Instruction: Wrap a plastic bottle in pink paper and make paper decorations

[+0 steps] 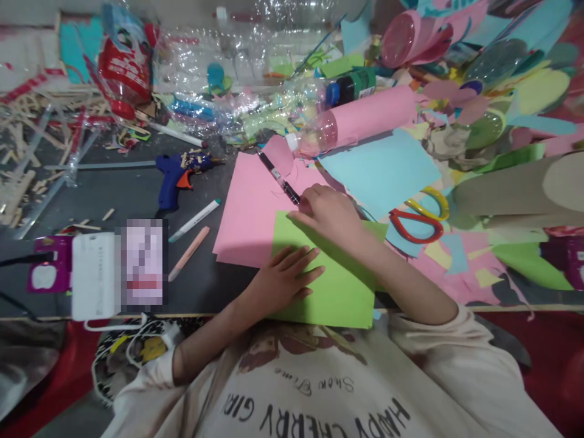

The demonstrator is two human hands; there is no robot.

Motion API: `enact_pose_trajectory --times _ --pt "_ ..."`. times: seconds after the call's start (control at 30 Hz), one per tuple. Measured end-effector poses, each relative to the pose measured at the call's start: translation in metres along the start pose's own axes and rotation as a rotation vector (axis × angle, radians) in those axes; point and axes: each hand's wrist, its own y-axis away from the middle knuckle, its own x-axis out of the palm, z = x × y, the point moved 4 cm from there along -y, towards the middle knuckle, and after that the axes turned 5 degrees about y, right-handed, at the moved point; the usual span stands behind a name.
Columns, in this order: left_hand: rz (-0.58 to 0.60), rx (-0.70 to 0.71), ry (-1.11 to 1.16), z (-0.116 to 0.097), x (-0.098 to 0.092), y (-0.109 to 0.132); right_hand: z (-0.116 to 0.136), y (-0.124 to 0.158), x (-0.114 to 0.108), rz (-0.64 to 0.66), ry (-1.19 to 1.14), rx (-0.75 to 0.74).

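Observation:
A light green paper sheet lies on the table in front of me, partly over a pink sheet. My left hand rests flat on the green sheet's left part, fingers stretched out. My right hand is closed round a black pen, its tip at the green sheet's upper left corner. The pen's shaft slants up and left over the pink sheet.
Red and yellow scissors lie on a blue sheet to the right. A blue glue gun, two markers, a white power bank and a phone sit left. Plastic bottles, a pink roll and paper scraps crowd the back.

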Motion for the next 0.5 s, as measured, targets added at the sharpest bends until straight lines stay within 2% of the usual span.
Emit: enact_pose_trajectory --times 0.23,0.5 --pt "0.018 -0.071 -0.015 -0.002 0.009 -0.001 0.005 -0.004 0.016 -0.024 -0.121 0.048" --pt "0.027 -0.08 -0.021 -0.004 0.01 -0.001 -0.004 -0.006 0.012 0.027 -0.439 0.049"
